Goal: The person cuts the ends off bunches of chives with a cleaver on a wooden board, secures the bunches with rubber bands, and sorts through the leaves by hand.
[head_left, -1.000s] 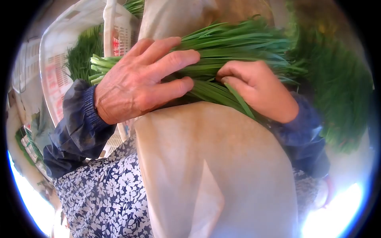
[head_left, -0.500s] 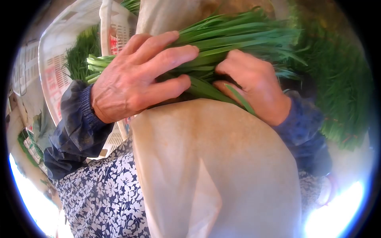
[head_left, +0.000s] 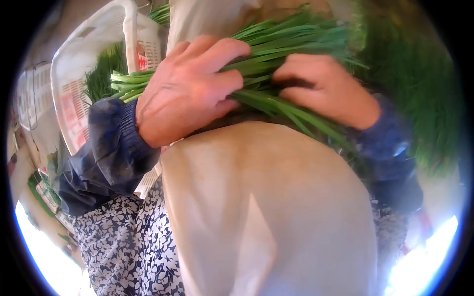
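A bundle of garlic chives (head_left: 291, 47) lies crosswise over my lap, pale stem ends to the left and green leaf tips to the right. My left hand (head_left: 190, 86) is wrapped over its stem side, fingers bent down into the leaves. At the leaf side, my right hand (head_left: 326, 86) has its fingers curled in against the chives; its fingertips are partly hidden and a little blurred. Several loose leaves (head_left: 301, 116) hang out below the bundle, under my right hand. A stained, cream-coloured apron (head_left: 266, 197) covers my lap beneath.
White plastic crate (head_left: 61, 103) at the left, with more chives (head_left: 106, 71) in it. A large heap of chives (head_left: 419, 103) lies at the right. Patterned cloth (head_left: 128, 241) shows beside the apron. Bright light comes in at both lower corners.
My left hand has shifted slightly right along the bundle, its fingers bent more. My right hand has moved a little right and up, and more leaves now hang below the bundle.
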Demonstrator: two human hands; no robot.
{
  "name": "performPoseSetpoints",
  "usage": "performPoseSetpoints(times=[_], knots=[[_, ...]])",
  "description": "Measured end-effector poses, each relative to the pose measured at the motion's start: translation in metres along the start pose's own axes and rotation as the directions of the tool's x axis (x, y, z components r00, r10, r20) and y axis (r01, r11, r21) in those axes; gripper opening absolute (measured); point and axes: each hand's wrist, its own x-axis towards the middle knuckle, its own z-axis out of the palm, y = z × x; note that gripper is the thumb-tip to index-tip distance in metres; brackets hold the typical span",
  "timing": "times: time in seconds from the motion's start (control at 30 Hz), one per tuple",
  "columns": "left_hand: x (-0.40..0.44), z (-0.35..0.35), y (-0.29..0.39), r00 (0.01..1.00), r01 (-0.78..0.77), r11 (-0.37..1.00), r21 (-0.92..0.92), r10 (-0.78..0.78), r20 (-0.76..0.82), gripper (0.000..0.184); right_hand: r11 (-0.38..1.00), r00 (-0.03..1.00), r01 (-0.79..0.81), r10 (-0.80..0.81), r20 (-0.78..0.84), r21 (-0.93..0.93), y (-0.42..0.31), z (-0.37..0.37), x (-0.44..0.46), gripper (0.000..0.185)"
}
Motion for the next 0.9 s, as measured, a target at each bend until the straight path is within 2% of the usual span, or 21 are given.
performPoseSetpoints(times=[0.03,0.07,0.1,0.13,0.2,0.23,0.3,0.37,0.4,0.43,0.47,0.5,0.53,0.6,0.63,0.7,0.77,0.83,0.9], knots=[[0.0,0.001,-0.004,0.999,-0.001,1.0,-0.026,-0.001,-0.055,0.029,0.997,0.997,-0.078,0.078,0.005,-0.001,-0.003,-0.02,-0.005,0.026],[-0.001,0.0,-0.007,0.998,0.003,1.0,-0.016,-0.004,-0.055,0.029,0.984,0.985,-0.146,0.136,-0.105,-0.102,-0.006,-0.04,-0.013,0.024],[-0.002,0.0,-0.011,0.997,0.036,0.998,-0.05,-0.039,-0.07,0.026,0.93,0.924,-0.289,0.209,-0.32,-0.226,-0.016,-0.055,-0.024,0.023],[0.0,-0.003,-0.02,0.989,0.081,0.994,-0.072,-0.089,-0.121,0.023,0.933,0.783,-0.337,0.203,-0.589,-0.125,-0.018,-0.076,-0.024,0.024],[-0.008,0.001,-0.025,0.983,0.126,0.985,-0.116,-0.139,-0.12,0.022,0.897,0.578,-0.367,0.01,-0.816,-0.249,-0.037,-0.089,-0.052,0.026],[-0.009,0.001,-0.027,0.978,0.162,0.974,-0.158,-0.18,-0.104,0.022,0.887,0.583,-0.344,-0.054,-0.811,-0.307,-0.042,-0.086,-0.058,0.025],[-0.011,0.0,-0.029,0.973,0.197,0.961,-0.193,-0.217,-0.084,0.022,0.926,0.744,-0.164,-0.109,-0.659,-0.339,-0.059,-0.063,-0.054,0.024],[-0.009,0.002,-0.028,0.964,0.213,0.95,-0.228,-0.242,-0.108,0.021,0.974,0.905,0.087,-0.165,-0.391,-0.21,-0.06,-0.031,-0.034,0.024],[-0.007,0.002,-0.029,0.967,0.211,0.951,-0.227,-0.237,-0.095,0.021,0.974,0.931,0.169,-0.208,-0.3,-0.15,-0.056,-0.016,-0.022,0.023],[-0.004,0.001,-0.031,0.965,0.213,0.956,-0.199,-0.238,-0.108,0.021,0.971,0.931,0.204,-0.232,-0.283,-0.125,-0.05,-0.004,-0.013,0.023],[0.001,0.001,-0.033,0.963,0.222,0.96,-0.17,-0.244,-0.117,0.021,0.972,0.923,0.207,-0.232,-0.305,-0.114,-0.041,0.009,-0.004,0.023],[0.002,0.001,-0.033,0.962,0.228,0.96,-0.165,-0.249,-0.115,0.021,0.985,0.899,0.105,-0.154,-0.41,-0.14,-0.036,0.026,0.007,0.023],[0.001,-0.001,-0.034,0.96,0.234,0.955,-0.182,-0.256,-0.109,0.022,0.985,0.898,0.11,-0.157,-0.411,-0.135,-0.03,0.034,0.012,0.023],[-0.003,-0.002,-0.035,0.957,0.244,0.95,-0.195,-0.269,-0.111,0.022,0.978,0.899,-0.064,-0.03,-0.437,-0.199,-0.018,0.045,0.023,0.021],[-0.005,-0.001,-0.035,0.954,0.246,0.946,-0.209,-0.275,-0.122,0.021,0.98,0.891,-0.102,0.012,-0.453,-0.173,-0.016,0.05,0.027,0.019],[-0.019,-0.003,-0.035,0.949,0.25,0.944,-0.217,-0.283,-0.139,0.021,0.982,0.912,-0.09,0.014,-0.41,-0.167,-0.025,0.057,0.035,0.018],[0.016,0.0,-0.038,0.948,0.274,0.939,-0.21,-0.3,-0.108,0.021,0.99,0.934,-0.073,0.026,-0.356,-0.119,0.0,0.028,0.031,0.018],[0.017,0.0,-0.038,0.949,0.278,0.939,-0.204,-0.301,-0.095,0.021,0.978,0.961,-0.053,-0.004,-0.276,-0.2,0.001,0.028,0.032,0.019],[0.017,-0.004,-0.04,0.95,0.279,0.938,-0.206,-0.301,-0.085,0.021,0.975,0.96,-0.024,-0.039,-0.277,-0.22,-0.002,0.025,0.037,0.019]])
